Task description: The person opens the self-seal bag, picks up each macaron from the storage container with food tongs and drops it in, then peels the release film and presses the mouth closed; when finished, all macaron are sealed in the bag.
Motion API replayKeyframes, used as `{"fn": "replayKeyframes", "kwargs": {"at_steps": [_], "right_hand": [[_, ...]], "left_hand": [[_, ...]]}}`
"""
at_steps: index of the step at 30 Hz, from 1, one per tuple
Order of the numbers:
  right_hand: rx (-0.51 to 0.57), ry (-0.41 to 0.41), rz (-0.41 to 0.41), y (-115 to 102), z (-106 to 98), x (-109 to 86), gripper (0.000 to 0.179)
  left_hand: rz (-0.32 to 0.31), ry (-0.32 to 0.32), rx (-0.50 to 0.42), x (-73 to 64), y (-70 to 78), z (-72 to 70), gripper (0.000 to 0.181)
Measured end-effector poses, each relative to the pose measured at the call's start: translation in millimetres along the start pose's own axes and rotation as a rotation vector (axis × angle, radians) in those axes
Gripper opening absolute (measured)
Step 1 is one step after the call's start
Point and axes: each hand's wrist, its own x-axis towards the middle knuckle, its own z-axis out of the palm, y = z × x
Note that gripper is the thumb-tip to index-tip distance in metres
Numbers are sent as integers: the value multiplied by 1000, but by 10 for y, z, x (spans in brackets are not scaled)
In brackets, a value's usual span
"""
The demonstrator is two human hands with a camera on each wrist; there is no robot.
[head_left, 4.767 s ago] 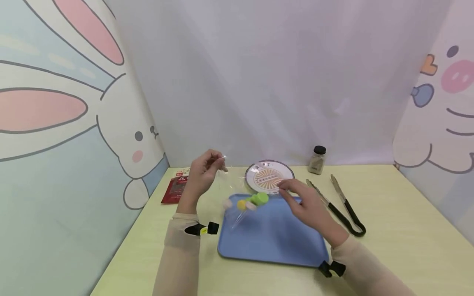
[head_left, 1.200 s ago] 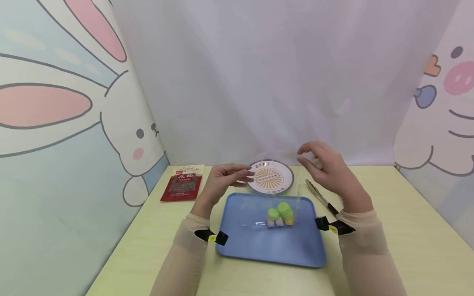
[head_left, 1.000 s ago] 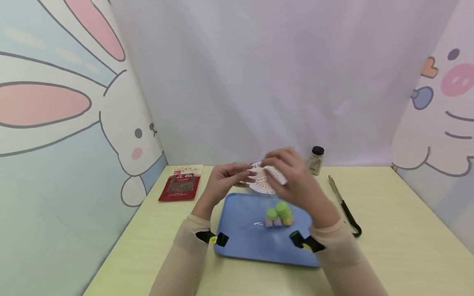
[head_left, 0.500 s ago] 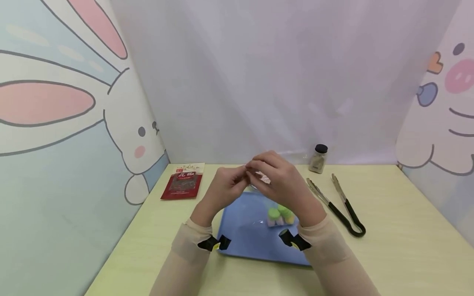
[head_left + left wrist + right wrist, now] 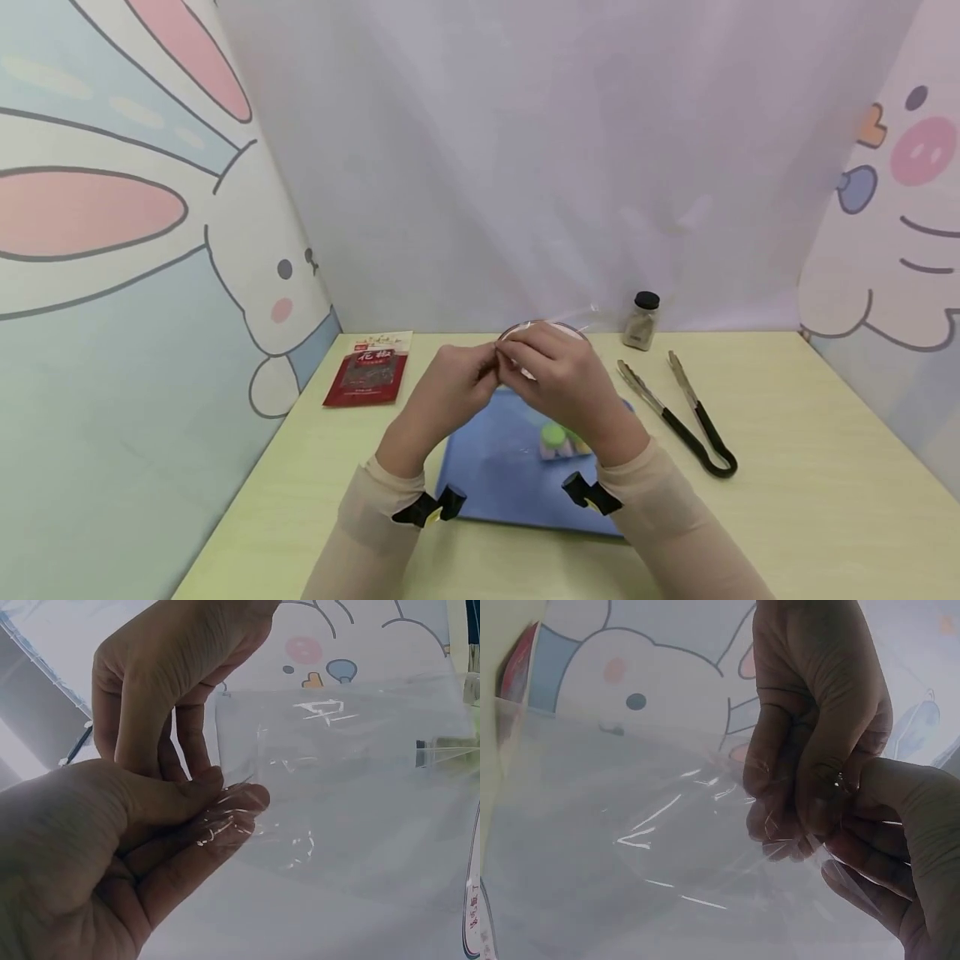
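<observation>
A clear plastic bag hangs between my two hands, its upper edge pinched at the fingertips. My left hand grips one part of that edge, thumb against fingers. Right beside it, my right hand pinches the same edge, and the fingertips of both hands meet. Low in the bag sit several small pieces with light green tops and pale pink or yellow lower parts; the right hand and wrist partly hide them. They appear over the blue tray. In the right wrist view the film spreads out below the fingers.
Behind the hands is a white patterned plate, mostly covered. A black-capped jar stands at the back right, with metal tongs with black handles in front of it. A red packet lies at the back left.
My right hand has come in from the right to meet the left hand at the bag's edge. Earlier, the bag swung left over the tray; its pieces now sit further right.
</observation>
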Motion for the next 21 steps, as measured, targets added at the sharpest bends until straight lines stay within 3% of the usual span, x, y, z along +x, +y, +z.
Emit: {"fn": "replayKeyframes", "kwargs": {"at_steps": [12, 19, 21], "right_hand": [[14, 22, 44, 11, 36, -13, 7], [24, 42, 58, 85, 9, -35, 8], [27, 46, 64, 108, -5, -38, 5]], "left_hand": [[-13, 20, -33, 13, 24, 3, 31], [9, 34, -45, 26, 0, -5, 9], [12, 37, -59, 31, -6, -12, 10]]}}
